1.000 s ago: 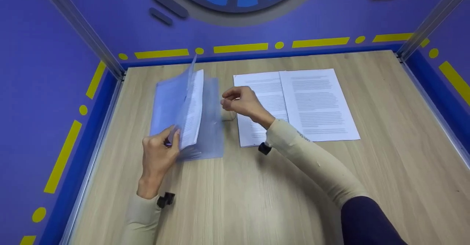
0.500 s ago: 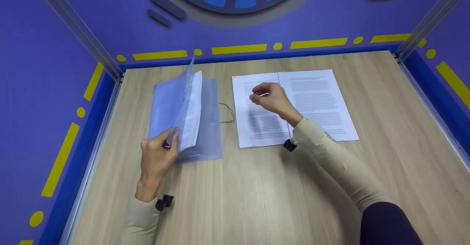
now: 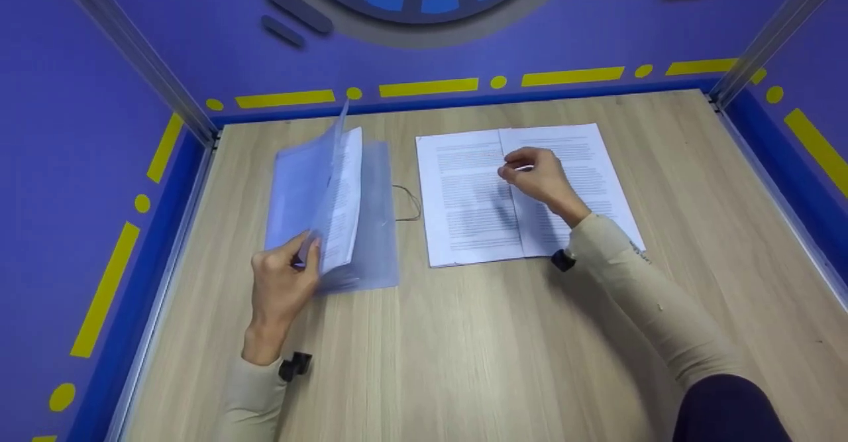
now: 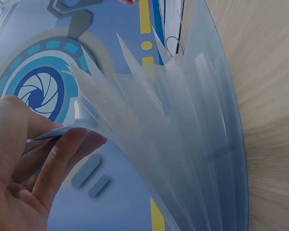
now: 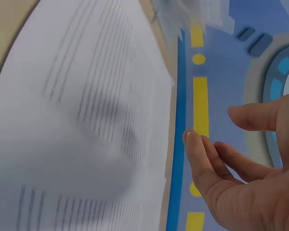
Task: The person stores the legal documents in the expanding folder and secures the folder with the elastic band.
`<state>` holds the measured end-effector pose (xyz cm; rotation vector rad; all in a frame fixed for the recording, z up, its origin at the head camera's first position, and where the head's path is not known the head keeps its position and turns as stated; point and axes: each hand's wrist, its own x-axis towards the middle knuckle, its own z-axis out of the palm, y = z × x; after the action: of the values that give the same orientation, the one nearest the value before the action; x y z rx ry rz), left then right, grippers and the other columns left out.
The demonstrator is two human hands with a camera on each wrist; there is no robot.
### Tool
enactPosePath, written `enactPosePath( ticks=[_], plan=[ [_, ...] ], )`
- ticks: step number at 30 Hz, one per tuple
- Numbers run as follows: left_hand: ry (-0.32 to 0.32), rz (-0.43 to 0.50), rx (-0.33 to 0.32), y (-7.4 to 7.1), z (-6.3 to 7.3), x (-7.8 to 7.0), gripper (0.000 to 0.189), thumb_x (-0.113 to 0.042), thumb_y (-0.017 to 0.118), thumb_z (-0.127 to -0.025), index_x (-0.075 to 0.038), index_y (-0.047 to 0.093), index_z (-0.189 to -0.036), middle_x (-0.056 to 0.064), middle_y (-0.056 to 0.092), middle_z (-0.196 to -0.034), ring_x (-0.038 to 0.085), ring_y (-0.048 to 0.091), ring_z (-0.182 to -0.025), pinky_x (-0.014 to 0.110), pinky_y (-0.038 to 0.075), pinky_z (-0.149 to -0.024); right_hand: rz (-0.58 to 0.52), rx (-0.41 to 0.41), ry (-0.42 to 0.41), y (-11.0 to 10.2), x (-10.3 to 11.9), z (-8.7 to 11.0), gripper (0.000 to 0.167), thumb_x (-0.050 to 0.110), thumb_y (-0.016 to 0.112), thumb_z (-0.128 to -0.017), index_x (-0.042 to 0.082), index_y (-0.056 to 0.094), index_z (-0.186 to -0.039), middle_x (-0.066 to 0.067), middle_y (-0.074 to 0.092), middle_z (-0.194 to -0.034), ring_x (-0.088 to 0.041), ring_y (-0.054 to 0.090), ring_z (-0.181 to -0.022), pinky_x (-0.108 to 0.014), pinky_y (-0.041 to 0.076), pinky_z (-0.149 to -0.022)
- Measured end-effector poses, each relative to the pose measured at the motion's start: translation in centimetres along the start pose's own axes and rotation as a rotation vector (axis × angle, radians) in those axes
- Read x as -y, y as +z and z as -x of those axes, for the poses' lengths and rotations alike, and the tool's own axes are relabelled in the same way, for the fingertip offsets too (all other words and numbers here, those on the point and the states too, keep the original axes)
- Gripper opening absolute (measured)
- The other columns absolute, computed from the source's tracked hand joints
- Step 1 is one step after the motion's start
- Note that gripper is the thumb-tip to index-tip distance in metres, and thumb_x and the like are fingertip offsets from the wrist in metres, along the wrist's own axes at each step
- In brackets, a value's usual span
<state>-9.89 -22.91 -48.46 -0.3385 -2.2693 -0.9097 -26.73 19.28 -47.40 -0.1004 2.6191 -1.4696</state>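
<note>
A clear bluish plastic expanding folder stands partly spread on the left of the table, with printed sheets inside it. My left hand pinches the folder's raised flap near its lower corner. Pleated pockets fan out beyond the fingers in the left wrist view. To the right lie two sets of printed pages, a left one and a right one, edge to edge. Above their seam hovers my right hand, holding nothing, its thumb apart from loosely bent fingers in the right wrist view.
A thin dark cord loop sticks out from the folder's right edge towards the pages. The wooden table is bounded by blue panels with yellow marks at the back and both sides.
My right hand has moved right, from beside the folder and its cord, across the left pages to above the seam. The left hand keeps its pinch on the flap.
</note>
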Motion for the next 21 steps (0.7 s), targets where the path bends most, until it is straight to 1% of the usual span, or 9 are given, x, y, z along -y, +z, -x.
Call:
enactPosePath(
  ticks=[4, 5, 8, 11, 13, 17, 21],
  plan=[
    [0.010, 0.004, -0.011, 0.0, -0.1, 0.0, 0.014, 0.007, 0.077, -0.090, 0.007, 0.081, -0.103, 0.018, 0.078, -0.075, 0.022, 0.072, -0.055, 0.035, 0.058, -0.050, 0.062, -0.023, -0.011, -1.3, -1.0, 0.0, 0.040, 0.021, 0.074, -0.100, -0.003, 0.069, -0.131, -0.021, 0.070, -0.128, -0.037, 0.067, -0.121, -0.045, 0.054, -0.100],
    [0.011, 0.008, -0.010, 0.0, -0.1, 0.1, 0.011, 0.006, 0.076, -0.091, 0.006, 0.081, -0.100, 0.016, 0.077, -0.072, 0.021, 0.071, -0.054, 0.033, 0.058, -0.050, 0.075, -0.029, -0.015, -1.6, -1.2, 0.0, 0.040, 0.021, 0.074, -0.099, -0.004, 0.069, -0.131, -0.022, 0.071, -0.128, -0.038, 0.067, -0.121, -0.046, 0.055, -0.101],
    [0.018, 0.008, -0.008, 0.0, -0.1, 0.1, 0.005, 0.005, 0.075, -0.091, 0.004, 0.080, -0.094, 0.013, 0.074, -0.067, 0.019, 0.070, -0.054, 0.032, 0.057, -0.049, 0.105, -0.043, -0.021, -2.5, -2.1, 0.1, 0.042, 0.021, 0.074, -0.099, -0.006, 0.068, -0.131, -0.024, 0.071, -0.128, -0.040, 0.068, -0.121, -0.048, 0.055, -0.100],
    [0.016, 0.010, -0.001, 0.0, 0.0, 0.1, 0.004, 0.005, 0.075, -0.092, 0.003, 0.079, -0.092, 0.011, 0.073, -0.065, 0.017, 0.071, -0.055, 0.035, 0.058, -0.049, 0.133, -0.055, -0.033, -3.4, -2.9, 0.3, 0.042, 0.020, 0.073, -0.099, -0.007, 0.067, -0.130, -0.026, 0.071, -0.126, -0.042, 0.069, -0.120, -0.050, 0.056, -0.099],
    [0.011, 0.012, -0.001, 0.0, 0.0, 0.1, 0.005, 0.004, 0.075, -0.092, 0.004, 0.080, -0.095, 0.013, 0.075, -0.068, 0.019, 0.072, -0.057, 0.036, 0.058, -0.049, 0.157, -0.062, -0.042, -4.0, -3.4, 0.4, 0.042, 0.019, 0.073, -0.099, -0.008, 0.067, -0.130, -0.027, 0.071, -0.125, -0.043, 0.069, -0.120, -0.052, 0.056, -0.099],
    [0.000, 0.019, 0.004, 0.0, 0.1, 0.0, 0.008, 0.004, 0.076, -0.092, 0.006, 0.080, -0.099, 0.016, 0.077, -0.073, 0.021, 0.074, -0.058, 0.032, 0.058, -0.050, 0.234, -0.080, -0.060, -5.3, -4.4, 0.6, 0.043, 0.017, 0.073, -0.098, -0.011, 0.065, -0.130, -0.031, 0.070, -0.125, -0.047, 0.070, -0.118, -0.056, 0.056, -0.099],
    [0.000, 0.023, -0.002, 0.0, 0.2, 0.0, 0.011, 0.005, 0.076, -0.092, 0.007, 0.081, -0.102, 0.017, 0.078, -0.075, 0.021, 0.073, -0.057, 0.030, 0.057, -0.050, 0.313, -0.101, -0.042, -6.4, -5.2, 0.7, 0.045, 0.017, 0.071, -0.098, -0.012, 0.063, -0.132, -0.033, 0.068, -0.128, -0.049, 0.068, -0.118, -0.060, 0.055, -0.100]
  ],
)
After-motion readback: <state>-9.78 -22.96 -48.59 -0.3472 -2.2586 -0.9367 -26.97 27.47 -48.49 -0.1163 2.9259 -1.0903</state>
